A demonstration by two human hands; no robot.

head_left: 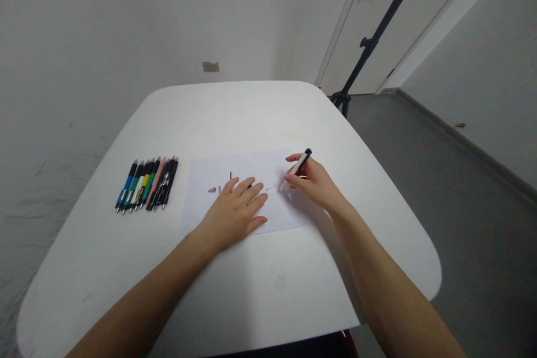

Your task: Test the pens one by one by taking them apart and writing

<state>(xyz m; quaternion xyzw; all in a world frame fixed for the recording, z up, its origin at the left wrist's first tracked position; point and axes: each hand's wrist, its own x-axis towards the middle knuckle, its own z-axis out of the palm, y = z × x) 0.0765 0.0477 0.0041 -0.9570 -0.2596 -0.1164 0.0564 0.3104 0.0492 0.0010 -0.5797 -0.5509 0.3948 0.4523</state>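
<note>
A white sheet of paper (201, 173) lies on the white table (226, 112). My left hand (237, 210) rests flat on the paper with its fingers spread. Small pen parts lie around its fingertips, among them a grey cone-shaped piece (212, 190) and a thin dark piece (230, 174); some are partly covered by the fingers. My right hand (308, 179) pinches a white pen with a black end (298, 165), tilted, its lower end at or just above the paper. A tiny piece (267, 189) lies between the two hands.
At the left of the table, several pens (146, 183) lie side by side in a row, in blue, green, white, yellow, pink and black. Beyond the table's back right corner stands a black tripod stand (363, 59), in front of a door (394, 28).
</note>
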